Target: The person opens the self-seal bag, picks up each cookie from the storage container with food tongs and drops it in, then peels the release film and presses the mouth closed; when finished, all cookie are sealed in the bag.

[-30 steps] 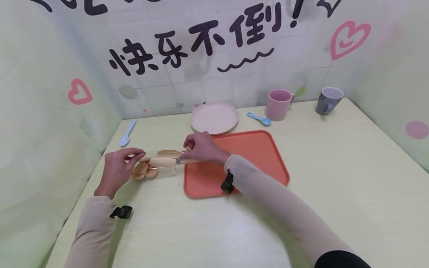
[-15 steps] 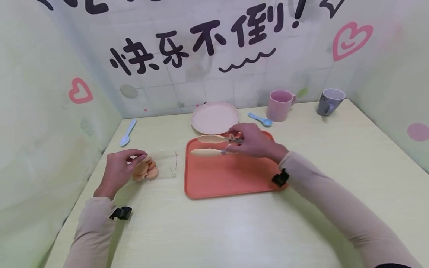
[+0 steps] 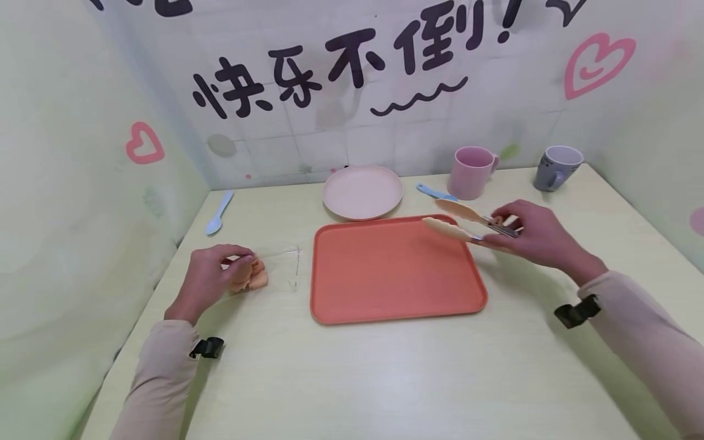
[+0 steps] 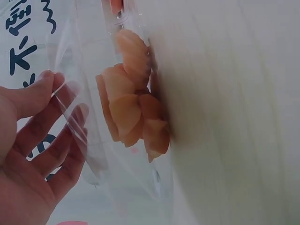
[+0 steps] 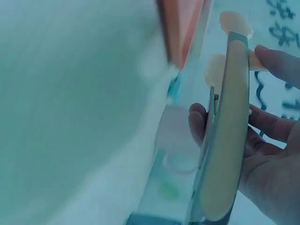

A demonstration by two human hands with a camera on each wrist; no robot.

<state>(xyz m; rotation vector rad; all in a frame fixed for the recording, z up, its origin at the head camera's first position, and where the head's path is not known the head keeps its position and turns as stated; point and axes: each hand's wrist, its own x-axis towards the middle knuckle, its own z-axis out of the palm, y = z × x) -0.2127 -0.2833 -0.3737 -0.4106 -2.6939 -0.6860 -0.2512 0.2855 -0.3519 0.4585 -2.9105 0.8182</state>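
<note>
With thumb and fingertips my left hand pinches the edge of a clear plastic bag at the left of the table. Several orange-tan, rounded flat food pieces lie bunched inside it; the left wrist view shows them through the film. Over at the tray's right side, my right hand holds a pair of tongs above the table. The cream-coloured tips of the tongs point left, spread apart, with nothing between them. Below those tips is the back right corner of an orange-red tray.
Behind the tray is a pale pink plate. A pink mug stands at the back right beside a blue spoon, with a grey-purple mug further right. Another light blue spoon lies at the back left.
My right hand has carried the tongs from the bag's mouth rightward across the tray to its right side. My left hand stays on the bag. The head view has shifted slightly.
</note>
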